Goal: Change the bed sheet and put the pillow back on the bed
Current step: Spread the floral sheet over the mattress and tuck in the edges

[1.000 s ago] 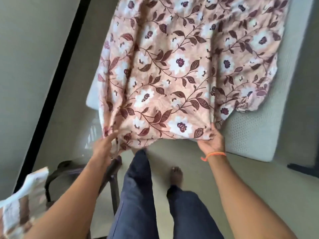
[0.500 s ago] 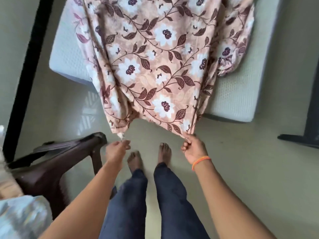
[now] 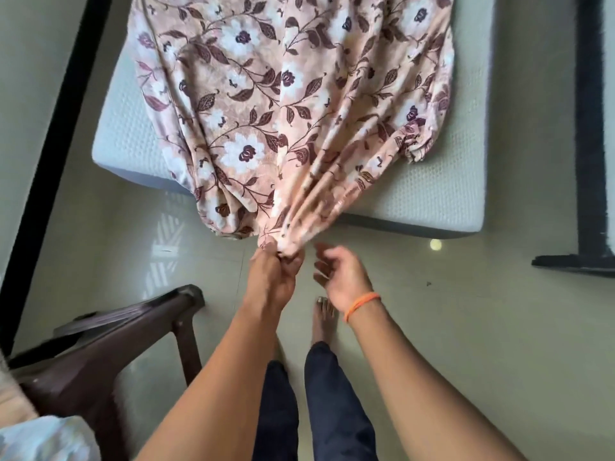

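**Sheet gathered at the foot of the mattress**

The floor (image 3: 466, 327) is pale and glossy, and on it lies the mattress (image 3: 442, 194), light and quilted, bare along its left and right edges and at its near right corner. Across most of the mattress spreads the sheet (image 3: 266, 104), peach with white flowers and dark leaves. Its near edge is drawn together into a bunch of folds that hangs off the foot of the mattress toward the person. No pillow can be made out.

To the left stands a dark wooden chair (image 3: 109, 344) with some pale cloth (image 3: 43, 437) at its near corner. A dark frame (image 3: 589, 161) stands on the right.

The left hand (image 3: 274, 277) is clenched round the gathered end of the sheet, fingers curled into the folds. The right hand (image 3: 342, 277), with an orange band (image 3: 361, 304) at the wrist, is just beside it, fingers loose and spread, holding nothing.

The step in hand looks like the sheet itself, either pulling it off or drawing it into place; which one cannot be told from this view. If it is being laid, the next move calls for the free right hand to take part of the bunch, so the two hands can part and spread the edge toward both near corners. If it is coming off, a steady pull toward the body should slide it clear.
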`<state>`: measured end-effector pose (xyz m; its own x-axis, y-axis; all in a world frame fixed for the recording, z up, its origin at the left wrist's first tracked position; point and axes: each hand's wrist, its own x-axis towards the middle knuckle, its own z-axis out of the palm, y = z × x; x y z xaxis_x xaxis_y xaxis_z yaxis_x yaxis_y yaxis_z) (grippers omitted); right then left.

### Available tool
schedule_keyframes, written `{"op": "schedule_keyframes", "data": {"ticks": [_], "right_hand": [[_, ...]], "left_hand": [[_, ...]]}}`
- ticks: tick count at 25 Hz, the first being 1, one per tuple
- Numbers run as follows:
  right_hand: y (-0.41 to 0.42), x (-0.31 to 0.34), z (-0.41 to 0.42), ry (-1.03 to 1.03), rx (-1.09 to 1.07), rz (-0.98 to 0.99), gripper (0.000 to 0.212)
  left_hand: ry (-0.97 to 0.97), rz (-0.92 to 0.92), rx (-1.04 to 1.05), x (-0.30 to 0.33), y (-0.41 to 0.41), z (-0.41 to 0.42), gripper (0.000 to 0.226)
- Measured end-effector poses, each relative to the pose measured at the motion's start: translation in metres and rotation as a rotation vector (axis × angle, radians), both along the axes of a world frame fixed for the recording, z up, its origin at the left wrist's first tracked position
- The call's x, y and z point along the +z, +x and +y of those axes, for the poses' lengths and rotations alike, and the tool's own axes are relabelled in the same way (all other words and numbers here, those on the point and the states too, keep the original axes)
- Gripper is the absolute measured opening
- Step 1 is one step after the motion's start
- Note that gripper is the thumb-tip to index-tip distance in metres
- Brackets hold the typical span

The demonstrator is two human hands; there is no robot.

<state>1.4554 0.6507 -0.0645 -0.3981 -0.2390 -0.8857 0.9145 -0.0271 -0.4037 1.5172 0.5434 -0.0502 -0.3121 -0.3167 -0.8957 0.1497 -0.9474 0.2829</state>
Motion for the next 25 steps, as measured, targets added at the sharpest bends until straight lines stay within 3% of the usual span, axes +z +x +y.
{"op": "schedule_keyframes", "data": {"ticks": [2,4,6,8,13,16,18,23,25], "right_hand": [[-0.036,-0.006,-0.017,-0.232,-0.254,-0.099,0.026],[-0.077,-0.005,-0.046,-0.333,-0.370,-0.065,0.029],[-0.114,-0.005,-0.068,-0.227,-0.355,0.065,0.021],[-0.144,0.000,-0.061,-0.063,-0.209,0.233,0.019],[-0.178,0.005,0.012,0.239,0.002,0.286,0.046],[-0.163,-0.014,0.063,0.084,-0.399,0.158,0.023],[-0.140,-0.028,0.090,0.067,-0.526,0.162,0.009],[-0.096,-0.070,0.135,0.683,-0.278,-0.015,0.026],[-0.111,-0.066,0.129,0.879,-0.151,0.198,0.018]], "left_hand": [[-0.023,-0.052,-0.103,0.007,0.007,0.002,0.018],[-0.081,-0.097,-0.283,0.006,0.016,0.012,0.016],[-0.102,-0.106,-0.358,0.005,0.021,0.014,0.015],[-0.132,-0.109,-0.380,0.004,0.022,0.008,0.016],[-0.201,-0.309,-0.423,-0.016,0.023,0.000,0.016],[-0.194,-0.402,-0.356,-0.028,0.006,0.007,0.018],[-0.206,-0.466,-0.331,-0.036,0.000,0.010,0.021],[-0.348,-0.706,-0.513,-0.062,0.018,0.016,0.015],[-0.364,-0.800,-0.624,-0.072,0.021,0.020,0.018]]}}
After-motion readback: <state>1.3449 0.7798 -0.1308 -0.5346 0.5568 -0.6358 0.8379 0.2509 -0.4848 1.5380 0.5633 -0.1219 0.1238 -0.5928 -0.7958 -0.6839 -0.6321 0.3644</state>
